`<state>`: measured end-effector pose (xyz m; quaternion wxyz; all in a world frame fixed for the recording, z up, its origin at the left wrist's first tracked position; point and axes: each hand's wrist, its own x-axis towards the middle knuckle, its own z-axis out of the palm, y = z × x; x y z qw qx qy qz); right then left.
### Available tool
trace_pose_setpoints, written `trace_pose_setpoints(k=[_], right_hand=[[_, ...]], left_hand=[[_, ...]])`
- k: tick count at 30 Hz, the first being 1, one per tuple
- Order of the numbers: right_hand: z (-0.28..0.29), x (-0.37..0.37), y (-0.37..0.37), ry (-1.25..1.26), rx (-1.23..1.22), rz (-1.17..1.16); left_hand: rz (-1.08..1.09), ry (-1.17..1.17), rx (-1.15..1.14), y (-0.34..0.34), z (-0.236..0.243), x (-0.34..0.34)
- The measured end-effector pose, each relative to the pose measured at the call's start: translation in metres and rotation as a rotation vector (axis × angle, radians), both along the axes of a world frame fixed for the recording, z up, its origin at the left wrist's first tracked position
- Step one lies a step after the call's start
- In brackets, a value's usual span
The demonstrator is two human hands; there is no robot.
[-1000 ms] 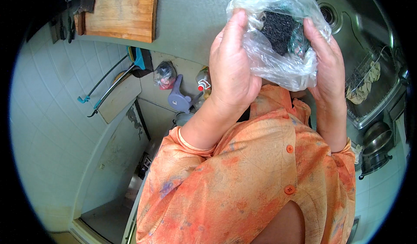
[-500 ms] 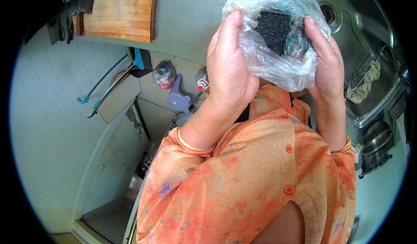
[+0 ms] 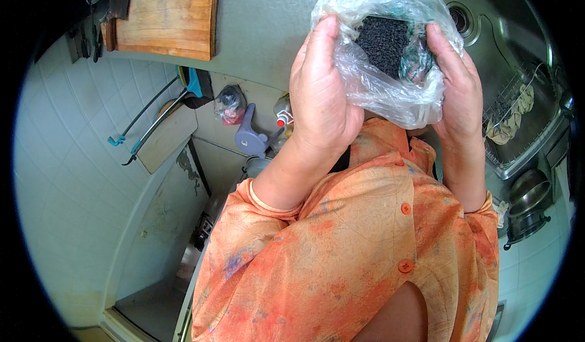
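My left hand is closed on the left side of a crumpled clear plastic bag, thumb up along its rim. My right hand grips the bag's right side, thumb at the edge of the opening. The bag's mouth is turned open toward me, showing a mass of small black grains and, at their right, a crinkled inner wrapper with green markings. Both hands hold it raised at the top middle of the view; their fingertips are mostly hidden behind it.
A wooden board lies on the steel counter at upper left. At right are the sink, its rack with a cloth, and steel pots. Below left are brooms, a purple plastic item and a bottle.
The bag and my hands have shifted slightly left since a second ago, and the opening shows a little more of the black grains. My grip is unchanged.
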<state>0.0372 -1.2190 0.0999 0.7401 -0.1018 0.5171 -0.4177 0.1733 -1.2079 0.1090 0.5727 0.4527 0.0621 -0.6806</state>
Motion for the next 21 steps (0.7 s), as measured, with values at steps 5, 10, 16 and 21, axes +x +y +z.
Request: trace_pose_setpoints(k=[5, 10, 16, 21], right_hand=[[-0.0013, -0.0031, 0.0002, -0.046, -0.011, 0.008], [-0.0006, -0.0050, 0.0000, -0.089, -0.024, 0.003], [0.0001, -0.0048, -0.0002, -0.045, -0.020, 0.014], [0.0012, -0.0039, -0.0010, 0.016, -0.016, 0.023]], left_hand=[[0.006, -0.002, -0.003, 0.0005, 0.0010, -0.0007], [0.004, -0.007, 0.000, 0.0002, 0.0002, 0.0000], [0.006, -0.006, 0.003, 0.0004, 0.0004, -0.0001], [0.009, 0.020, -0.007, 0.0000, -0.0002, 0.0009]])
